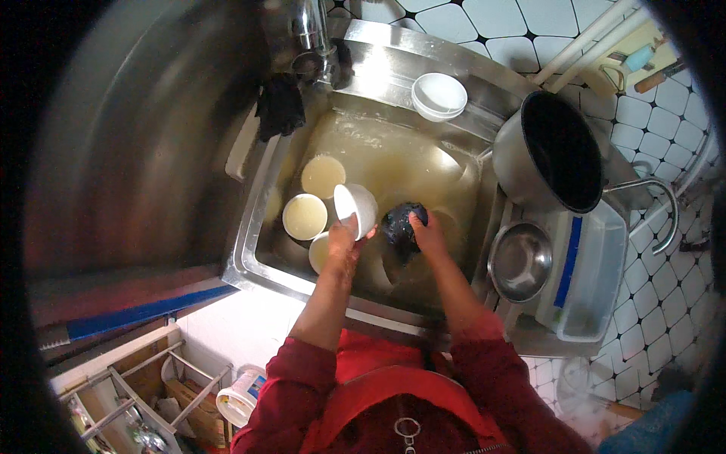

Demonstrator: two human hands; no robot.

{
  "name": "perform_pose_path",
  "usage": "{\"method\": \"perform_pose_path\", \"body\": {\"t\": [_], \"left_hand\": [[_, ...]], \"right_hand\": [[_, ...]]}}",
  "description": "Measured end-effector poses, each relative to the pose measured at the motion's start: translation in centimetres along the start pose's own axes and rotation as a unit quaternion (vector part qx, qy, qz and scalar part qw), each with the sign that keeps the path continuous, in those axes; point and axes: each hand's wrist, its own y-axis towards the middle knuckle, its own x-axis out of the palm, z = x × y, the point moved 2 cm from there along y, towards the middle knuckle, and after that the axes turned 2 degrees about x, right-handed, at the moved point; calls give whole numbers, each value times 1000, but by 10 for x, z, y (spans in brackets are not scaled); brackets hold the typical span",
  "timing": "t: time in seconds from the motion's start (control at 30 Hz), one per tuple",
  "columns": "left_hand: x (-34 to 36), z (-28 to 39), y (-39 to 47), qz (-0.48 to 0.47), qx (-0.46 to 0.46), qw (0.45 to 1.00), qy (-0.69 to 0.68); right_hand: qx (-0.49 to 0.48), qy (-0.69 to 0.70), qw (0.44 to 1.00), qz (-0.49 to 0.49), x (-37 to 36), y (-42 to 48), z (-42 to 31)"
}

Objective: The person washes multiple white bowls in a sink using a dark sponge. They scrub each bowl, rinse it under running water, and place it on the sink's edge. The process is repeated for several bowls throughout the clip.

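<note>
Above the cloudy water of a stainless-steel sink (272,284), my left hand (345,235) grips a white bowl (366,207), tilted on its side. My right hand (428,230) holds a dark, wet cloth (400,227) just to the right of that bowl. Two white bowls, one upright (305,217) and one farther back (323,176), sit in the water at the left. Another bowl (319,253) is partly hidden behind my left wrist. Stacked white bowls (439,95) stand on the sink's back ledge.
A large metal pot (510,153) lies tilted at the right. Below it are a steel bowl (520,262) and a clear plastic tub (595,284). A faucet (311,34) and a black cloth (281,108) are at the back left. A metal rack (142,397) stands low at the left.
</note>
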Motion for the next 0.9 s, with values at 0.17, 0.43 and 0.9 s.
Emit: {"method": "perform_pose_path", "body": {"t": [0.17, 0.43, 0.9], "left_hand": [[14, -28, -9, -159, -112, 975, -110], [-12, -78, 6, -312, -218, 915, -133], [49, -26, -56, -82, -186, 964, -171]], "right_hand": [[-232, -108, 967, -6, 10, -66, -70], [-241, -131, 960, -59, 35, -12, -107], [-249, -70, 966, 16, 37, -53, -66]]}}
